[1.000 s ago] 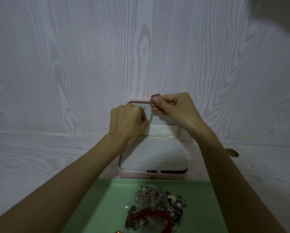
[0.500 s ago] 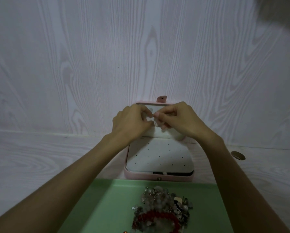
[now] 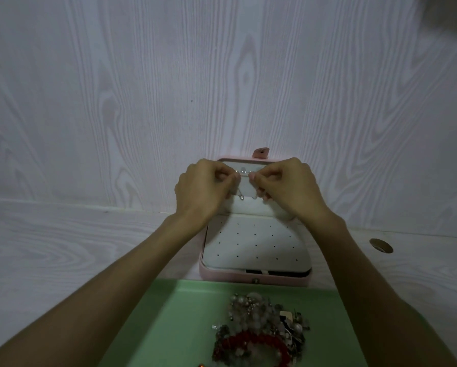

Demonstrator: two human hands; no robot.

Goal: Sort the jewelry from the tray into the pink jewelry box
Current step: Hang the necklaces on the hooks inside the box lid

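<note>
The pink jewelry box (image 3: pixel 253 277) stands open against the wall, its white dotted panel (image 3: pixel 253 245) facing up and its lid upright. In front of the lid, my left hand (image 3: pixel 203 190) and my right hand (image 3: pixel 288 189) each pinch one end of a thin silver chain (image 3: pixel 244 174), stretched level between them. Loose parts of the chain dangle below near the lid's lower edge. The green tray (image 3: pixel 163 321) lies nearest me with a pile of jewelry (image 3: pixel 259 329): pale bead strands, pearls and a red bead bracelet (image 3: pixel 251 343).
A white wood-grain wall rises right behind the box. The table has the same white grain. A round cable hole (image 3: pixel 381 245) sits in the tabletop to the right of the box.
My hands dropped slightly in front of the lid and drew apart, pulling the silver chain taut between them. The lid's pink snap tab is now uncovered.
</note>
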